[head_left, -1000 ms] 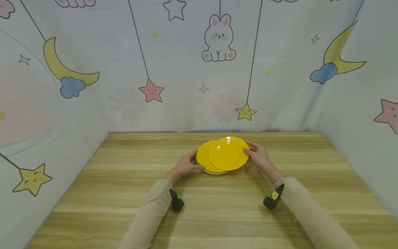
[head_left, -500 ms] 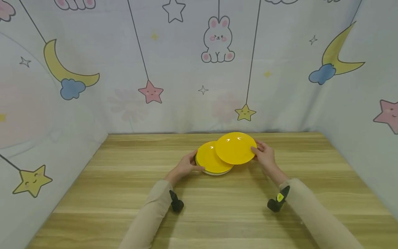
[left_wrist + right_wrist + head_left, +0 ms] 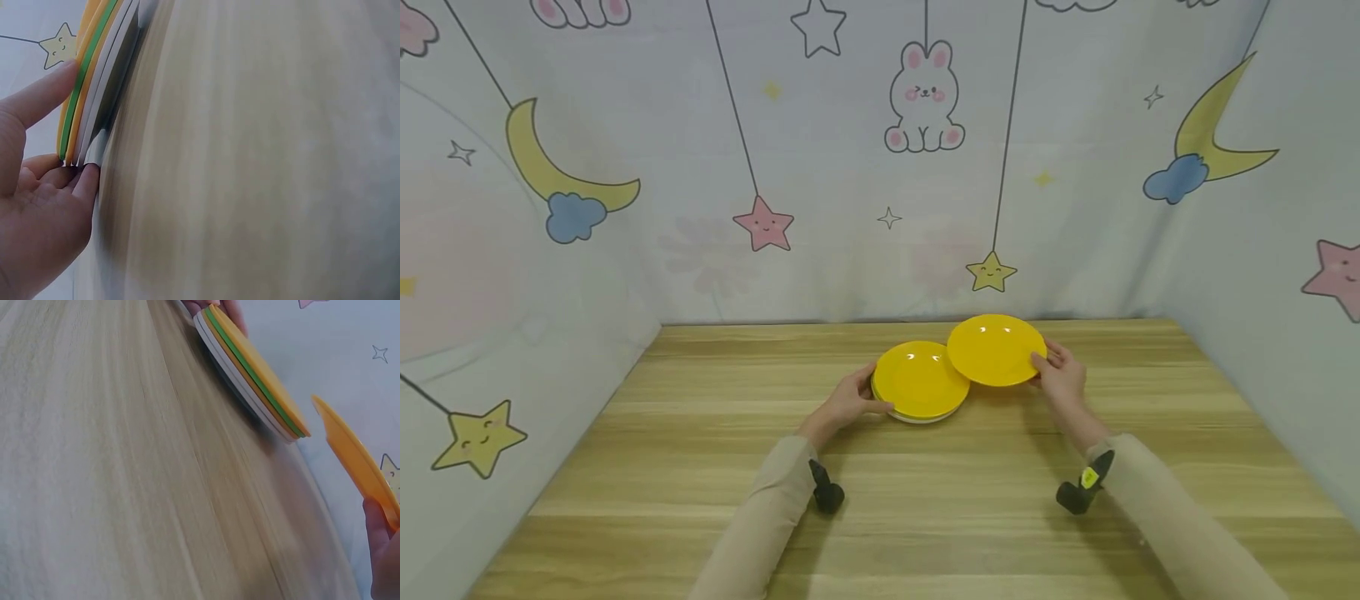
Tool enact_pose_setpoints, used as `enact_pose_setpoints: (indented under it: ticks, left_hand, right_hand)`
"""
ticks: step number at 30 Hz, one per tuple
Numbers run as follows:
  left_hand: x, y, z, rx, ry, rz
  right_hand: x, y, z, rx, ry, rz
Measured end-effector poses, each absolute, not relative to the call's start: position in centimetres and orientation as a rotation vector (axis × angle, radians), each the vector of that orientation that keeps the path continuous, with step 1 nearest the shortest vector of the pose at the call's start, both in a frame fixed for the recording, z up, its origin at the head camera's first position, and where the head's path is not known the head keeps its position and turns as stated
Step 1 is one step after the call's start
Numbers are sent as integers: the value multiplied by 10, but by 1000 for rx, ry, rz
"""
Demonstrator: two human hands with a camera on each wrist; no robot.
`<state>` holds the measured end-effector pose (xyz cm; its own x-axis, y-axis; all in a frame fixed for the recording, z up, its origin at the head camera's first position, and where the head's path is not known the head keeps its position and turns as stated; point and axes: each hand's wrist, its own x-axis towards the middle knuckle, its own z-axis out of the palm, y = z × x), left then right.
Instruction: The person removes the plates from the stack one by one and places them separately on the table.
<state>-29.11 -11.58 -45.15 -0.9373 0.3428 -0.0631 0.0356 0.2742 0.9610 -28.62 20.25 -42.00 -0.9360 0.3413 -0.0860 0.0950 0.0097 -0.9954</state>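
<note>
Near the far edge of the wood-grain table (image 3: 925,517), a stack of yellow, green and white plates (image 3: 920,382) lies flat, yellow uppermost. The left hand (image 3: 846,400) grips its left rim between thumb and fingers. The right hand (image 3: 1063,380) pinches a single yellow plate (image 3: 996,350) by its rim, aloft just right of the stack.

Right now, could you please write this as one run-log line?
left hand: holds plate stack | right hand: grips yellow plate, apart from stack | plate stack: yellow on top, green beneath
</note>
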Motion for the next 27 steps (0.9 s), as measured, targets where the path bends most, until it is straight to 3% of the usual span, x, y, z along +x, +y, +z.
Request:
enact_pose_setpoints:
  ticks: [27]
  left_hand:
    - [-277,-118,-430,372,2192,1726]
  right_hand:
    - [-286,219,-433,-671,-1982,2071]
